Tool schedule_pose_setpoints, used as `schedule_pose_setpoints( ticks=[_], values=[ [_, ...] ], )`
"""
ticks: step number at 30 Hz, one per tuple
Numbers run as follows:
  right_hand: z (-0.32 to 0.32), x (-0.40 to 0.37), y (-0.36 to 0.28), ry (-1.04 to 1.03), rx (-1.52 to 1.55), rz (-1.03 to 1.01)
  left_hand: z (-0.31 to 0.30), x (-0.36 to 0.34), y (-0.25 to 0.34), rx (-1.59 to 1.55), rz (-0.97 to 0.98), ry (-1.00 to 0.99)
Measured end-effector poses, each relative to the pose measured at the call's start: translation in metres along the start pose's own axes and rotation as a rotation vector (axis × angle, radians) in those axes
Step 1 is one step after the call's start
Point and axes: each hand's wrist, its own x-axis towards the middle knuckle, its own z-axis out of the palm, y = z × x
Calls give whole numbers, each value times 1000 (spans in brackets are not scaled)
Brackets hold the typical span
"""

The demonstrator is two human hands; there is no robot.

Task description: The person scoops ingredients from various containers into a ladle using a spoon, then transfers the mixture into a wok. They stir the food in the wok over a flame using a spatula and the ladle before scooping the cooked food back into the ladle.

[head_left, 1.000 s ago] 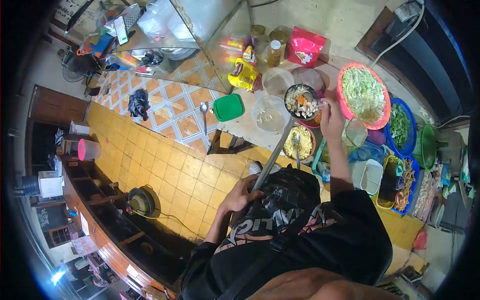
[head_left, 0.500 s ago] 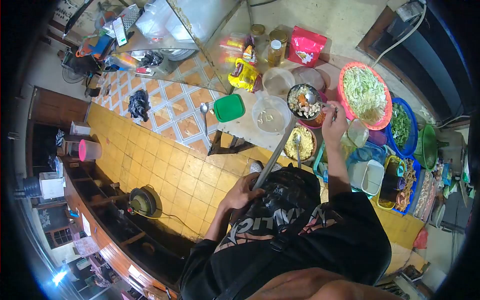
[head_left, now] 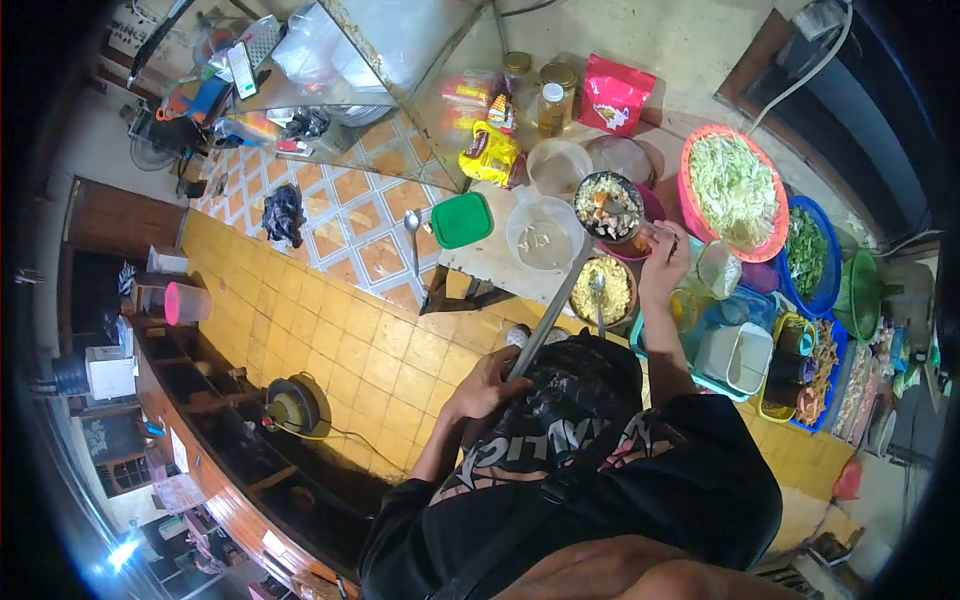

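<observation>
My left hand (head_left: 486, 388) grips the long metal handle (head_left: 553, 310) of a dark pan (head_left: 608, 206) filled with chopped food, held out over the counter. My right hand (head_left: 664, 263) is closed on a spoon (head_left: 668, 236) just right of the pan, above a red-rimmed bowl (head_left: 650, 205). A bowl of yellow crumbs (head_left: 607, 286) with a spoon standing in it sits below the pan. A clear tub (head_left: 543, 233) lies to the pan's left.
A pink basket of shredded cabbage (head_left: 730, 187), blue basket of greens (head_left: 806, 255), and small tubs (head_left: 740, 355) crowd the right. Jars (head_left: 557, 90), a red pouch (head_left: 612, 93), a green lid (head_left: 462, 219) and a spoon (head_left: 412, 235) lie further left. A glass case (head_left: 380, 60) stands behind.
My right hand has drawn down and back from the pan's rim with the spoon. The pan and my left hand have stayed almost in place.
</observation>
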Motion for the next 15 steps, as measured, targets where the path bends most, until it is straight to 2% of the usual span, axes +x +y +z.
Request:
schedule_pose_setpoints(
  ticks=[3,7,15],
  values=[
    [-2,-4,-2,28,73,8,1,-1,4,-26,-37,-7],
    [-12,-5,-1,91,172,68,5,-3,5,-88,6,18],
    [-20,8,-21,111,177,-8,5,-9,3,-175,-46,25]
  ],
)
